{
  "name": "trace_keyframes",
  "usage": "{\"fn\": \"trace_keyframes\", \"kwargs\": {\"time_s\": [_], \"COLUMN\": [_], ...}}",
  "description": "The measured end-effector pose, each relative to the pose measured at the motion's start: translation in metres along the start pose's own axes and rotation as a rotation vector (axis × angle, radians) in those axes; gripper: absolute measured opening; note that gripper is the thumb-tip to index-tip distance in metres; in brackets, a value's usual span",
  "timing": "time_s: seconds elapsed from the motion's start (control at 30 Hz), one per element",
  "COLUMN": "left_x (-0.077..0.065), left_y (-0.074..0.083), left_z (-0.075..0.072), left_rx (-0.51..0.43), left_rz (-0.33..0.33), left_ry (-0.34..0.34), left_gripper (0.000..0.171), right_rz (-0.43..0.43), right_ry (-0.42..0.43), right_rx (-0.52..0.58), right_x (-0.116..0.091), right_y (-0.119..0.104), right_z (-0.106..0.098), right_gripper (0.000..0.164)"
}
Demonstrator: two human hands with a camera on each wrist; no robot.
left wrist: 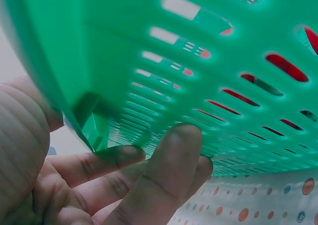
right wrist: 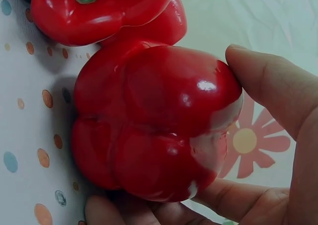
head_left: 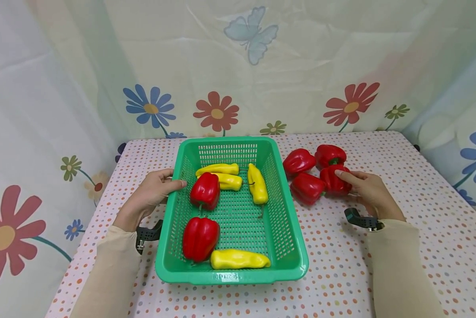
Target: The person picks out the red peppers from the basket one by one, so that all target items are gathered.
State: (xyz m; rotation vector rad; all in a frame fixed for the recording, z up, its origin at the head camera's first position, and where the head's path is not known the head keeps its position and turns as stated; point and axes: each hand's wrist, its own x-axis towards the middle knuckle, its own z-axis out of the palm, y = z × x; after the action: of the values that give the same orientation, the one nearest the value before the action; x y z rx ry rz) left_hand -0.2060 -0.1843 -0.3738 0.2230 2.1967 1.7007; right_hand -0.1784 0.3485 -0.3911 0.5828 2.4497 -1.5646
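Observation:
My left hand [head_left: 152, 192] holds the left rim of a green plastic basket [head_left: 297, 247], thumb over the edge. In the left wrist view its fingers [left wrist: 169, 160] press the slotted outer wall. On the right, my right hand [head_left: 371, 192] grips a red bell pepper [head_left: 334, 182], which the right wrist view shows between thumb and fingers. Beside that pepper lie three more red bell peppers [head_left: 307, 187] in a cluster. Inside the basket are two red bell peppers [head_left: 201, 238] on the left and several long yellow peppers [head_left: 239, 259].
A white dotted cloth [head_left: 333, 274] covers the table under the basket. Behind it hangs a curtain [head_left: 174, 57] printed with flowers and a butterfly, which also closes in both sides. Each wrist carries a black strap mount [head_left: 361, 219].

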Motion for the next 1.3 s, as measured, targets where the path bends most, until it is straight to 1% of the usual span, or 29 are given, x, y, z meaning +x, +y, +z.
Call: {"fn": "trace_keyframes", "kwargs": {"time_s": [0.17,0.37,0.6,0.8,1.03,1.3], "left_x": [-0.0004,-0.0001,-0.0005,-0.0002,-0.0015,0.0002], "left_y": [-0.0004,-0.0004,-0.0005,-0.001,-0.0009,0.0], "left_z": [0.0,-0.0001,0.0002,-0.0005,-0.0003,0.0], "left_rx": [-0.006,-0.004,-0.007,0.003,-0.003,-0.002], "left_rz": [0.002,0.005,0.012,0.013,0.007,0.007], "left_ry": [-0.001,0.0,-0.005,0.003,0.006,0.006], "left_gripper": [0.052,0.052,0.054,0.053,0.053,0.051], "right_rz": [-0.011,-0.009,-0.014,-0.025,-0.017,0.007], "right_ry": [-0.005,0.009,0.017,0.018,0.033,0.076], "right_rx": [-0.022,-0.037,-0.025,-0.02,-0.015,0.0], "right_x": [-0.0004,-0.0013,-0.0022,-0.0026,-0.0019,-0.0026], "right_y": [-0.001,-0.0019,-0.0027,-0.0036,-0.0049,-0.0062], "right_z": [-0.0014,-0.0011,-0.0008,-0.0013,-0.0028,-0.0008], "right_gripper": [0.1,0.099,0.1,0.099,0.101,0.103]}}
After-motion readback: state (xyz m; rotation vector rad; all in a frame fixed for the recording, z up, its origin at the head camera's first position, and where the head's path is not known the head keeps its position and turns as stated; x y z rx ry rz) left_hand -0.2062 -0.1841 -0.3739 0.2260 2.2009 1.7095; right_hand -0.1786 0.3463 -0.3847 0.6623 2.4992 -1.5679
